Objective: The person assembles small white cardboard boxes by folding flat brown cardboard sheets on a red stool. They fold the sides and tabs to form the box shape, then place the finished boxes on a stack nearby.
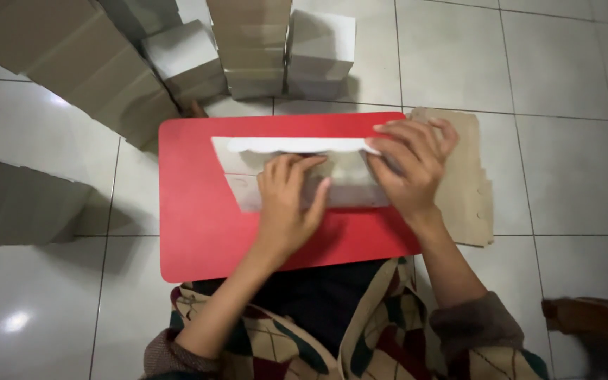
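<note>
A flat white cardboard box blank (248, 169) lies on a red board (191, 232) across my lap. My left hand (286, 207) presses down flat on the middle of the blank, fingers spread. My right hand (409, 169) grips the blank's right end, fingertips on the folded white flap along its far edge. The flap stands partly raised.
Folded white boxes (321, 42) are stacked on the tiled floor beyond the board. Brown cardboard sheets (72, 56) lean at the upper left, and more at the left (15, 204). A pile of flat brown blanks (469, 183) lies under the board's right side. A brown object (592, 317) sits at the lower right.
</note>
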